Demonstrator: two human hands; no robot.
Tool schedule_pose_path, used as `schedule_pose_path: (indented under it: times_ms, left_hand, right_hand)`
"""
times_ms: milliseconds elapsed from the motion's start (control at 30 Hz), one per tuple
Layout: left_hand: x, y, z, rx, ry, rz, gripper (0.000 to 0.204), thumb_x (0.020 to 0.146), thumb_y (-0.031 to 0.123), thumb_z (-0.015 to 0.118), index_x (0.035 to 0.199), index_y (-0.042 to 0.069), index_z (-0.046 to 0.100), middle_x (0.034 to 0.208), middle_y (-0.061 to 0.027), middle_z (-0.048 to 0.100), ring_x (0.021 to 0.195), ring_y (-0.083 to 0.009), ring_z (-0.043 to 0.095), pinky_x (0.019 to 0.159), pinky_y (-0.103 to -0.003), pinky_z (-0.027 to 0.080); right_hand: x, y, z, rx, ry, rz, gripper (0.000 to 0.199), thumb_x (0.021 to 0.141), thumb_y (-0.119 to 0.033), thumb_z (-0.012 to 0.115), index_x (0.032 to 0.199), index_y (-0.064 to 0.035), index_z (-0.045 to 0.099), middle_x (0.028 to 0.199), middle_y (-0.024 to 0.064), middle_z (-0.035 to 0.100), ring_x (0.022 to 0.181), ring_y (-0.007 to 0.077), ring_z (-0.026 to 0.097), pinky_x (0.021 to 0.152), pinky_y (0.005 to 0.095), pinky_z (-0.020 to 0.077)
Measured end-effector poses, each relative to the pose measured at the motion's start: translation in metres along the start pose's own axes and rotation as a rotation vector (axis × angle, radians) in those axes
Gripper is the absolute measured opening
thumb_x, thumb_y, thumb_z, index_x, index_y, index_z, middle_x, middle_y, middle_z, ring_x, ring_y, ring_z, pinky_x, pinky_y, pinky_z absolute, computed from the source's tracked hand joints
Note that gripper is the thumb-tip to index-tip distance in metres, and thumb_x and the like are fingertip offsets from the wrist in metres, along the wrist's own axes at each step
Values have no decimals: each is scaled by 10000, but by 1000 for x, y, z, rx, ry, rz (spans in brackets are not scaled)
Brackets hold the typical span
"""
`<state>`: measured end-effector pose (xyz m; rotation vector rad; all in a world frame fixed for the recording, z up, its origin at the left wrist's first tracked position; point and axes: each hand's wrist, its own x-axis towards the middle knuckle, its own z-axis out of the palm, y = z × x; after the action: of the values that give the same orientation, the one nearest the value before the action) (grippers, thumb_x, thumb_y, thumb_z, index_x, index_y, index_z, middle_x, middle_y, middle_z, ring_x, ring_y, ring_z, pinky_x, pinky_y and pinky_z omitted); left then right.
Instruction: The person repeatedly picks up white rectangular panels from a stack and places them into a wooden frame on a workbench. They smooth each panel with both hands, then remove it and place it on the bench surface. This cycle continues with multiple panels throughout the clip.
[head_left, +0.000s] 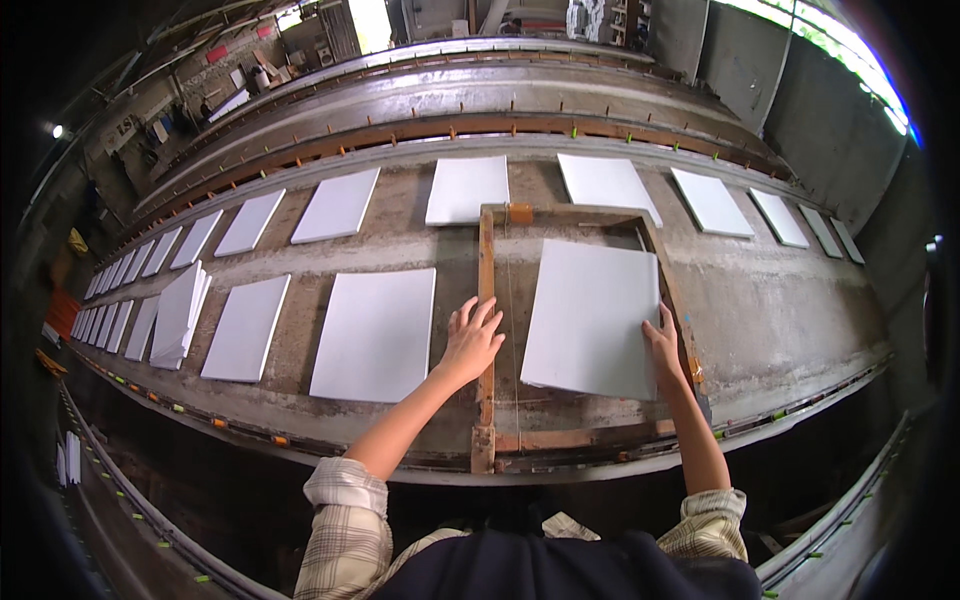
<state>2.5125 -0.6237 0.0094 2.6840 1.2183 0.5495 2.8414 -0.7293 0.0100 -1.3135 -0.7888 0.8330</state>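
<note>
A wooden frame lies on the long table, with a thin string running along its left bar. Inside it sits a stack of white sheets, slightly askew to the frame. My left hand is open, fingers spread over the frame's left bar; whether it presses on the wood I cannot tell. At the stack's right edge is my right hand, its thumb over the sheets and its fingers along the side, gripping that edge. Just left of the frame lies another white stack.
Two rows of white stacks run along the table; a fanned, leaning stack stands at the left. Small orange and green clips line the table's edges. Another long table lies beyond. A grey wall rises at the right.
</note>
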Motion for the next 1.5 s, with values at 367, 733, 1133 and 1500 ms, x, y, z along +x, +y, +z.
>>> schedule_pose_path:
  times_ms: [367, 733, 1133, 1500]
  left_hand:
    - [1, 19, 28, -56, 128, -125, 152, 766, 193, 675, 832, 56, 674, 1449, -115, 259, 1323, -356, 192, 1049, -538, 224]
    - [2, 23, 23, -116, 31, -221, 118, 676, 215, 747, 720, 118, 695, 1476, -62, 229, 1340, -331, 170, 1046, -572, 211]
    - [3, 23, 26, -211, 87, -258, 95, 623, 173, 784, 673, 137, 711, 1473, 6, 252, 1343, -290, 175, 1052, -530, 256]
    - [-2, 24, 25, -248, 113, -247, 92, 635, 131, 788, 641, 107, 699, 1473, -8, 253, 1341, -306, 196, 1042, -560, 280]
  right_hand:
    - [15, 10, 14, -140, -160, 146, 547, 895, -76, 508, 1390, -45, 277, 1078, 144, 580, 908, 178, 591, 772, 291, 478]
    - [33, 45, 11, -711, -48, -139, 521, 836, -157, 608, 1302, -16, 423, 1140, 189, 537, 1040, 270, 538, 886, 352, 421]
    - [31, 65, 14, -1047, 56, -352, 494, 802, -210, 638, 1229, -7, 497, 1041, 178, 500, 1010, 325, 420, 916, 397, 365]
    - [30, 65, 17, -1045, 65, -368, 489, 792, -203, 642, 1223, -13, 507, 1036, 180, 506, 1002, 329, 421, 915, 399, 367]
